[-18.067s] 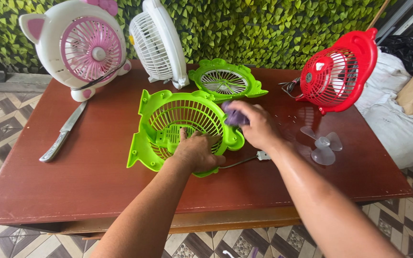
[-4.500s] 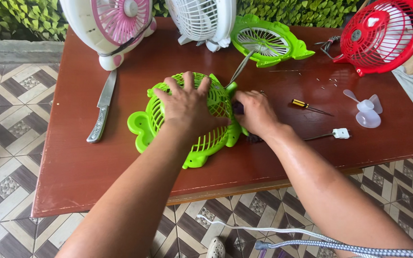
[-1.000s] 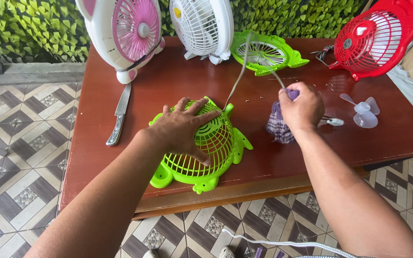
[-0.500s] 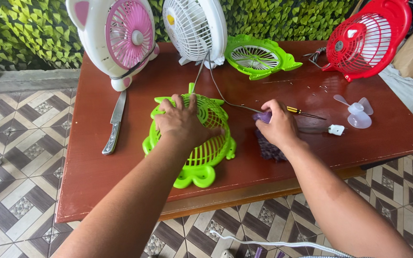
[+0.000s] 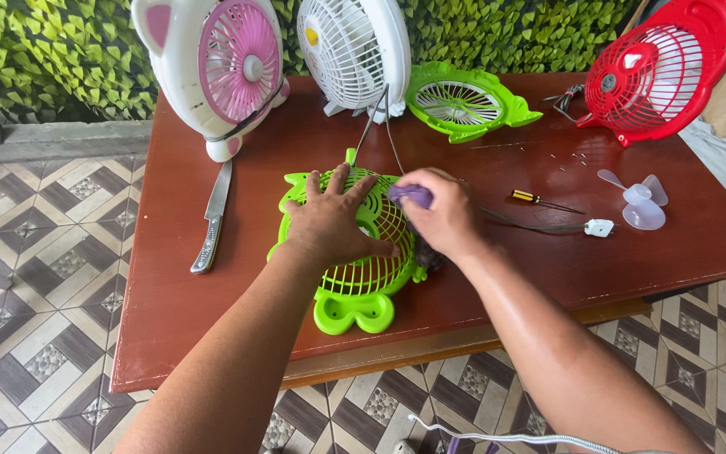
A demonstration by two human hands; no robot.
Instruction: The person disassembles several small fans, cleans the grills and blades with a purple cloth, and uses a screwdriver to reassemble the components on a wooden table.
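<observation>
A lime-green fan grille housing (image 5: 361,277) lies face down on the brown wooden table (image 5: 212,319). My left hand (image 5: 329,220) rests flat on top of it with fingers spread. My right hand (image 5: 440,214) is closed around a tool with a purple handle (image 5: 412,195) held against the grille's right side; a dark part under that hand is mostly hidden. Thin wires run from the grille toward the back of the table.
A pink-and-white fan (image 5: 216,71), a white fan (image 5: 355,52), a second green grille (image 5: 466,102) and a red fan (image 5: 661,67) stand at the back. A knife (image 5: 212,219) lies left; a yellow-handled screwdriver (image 5: 535,199), white plug (image 5: 598,228) and clear fan blade (image 5: 639,199) lie right.
My right hand has moved left with the purple-handled tool, from beside the grille onto its right edge. My left hand stays pressed on the grille. The camera view has shifted slightly.
</observation>
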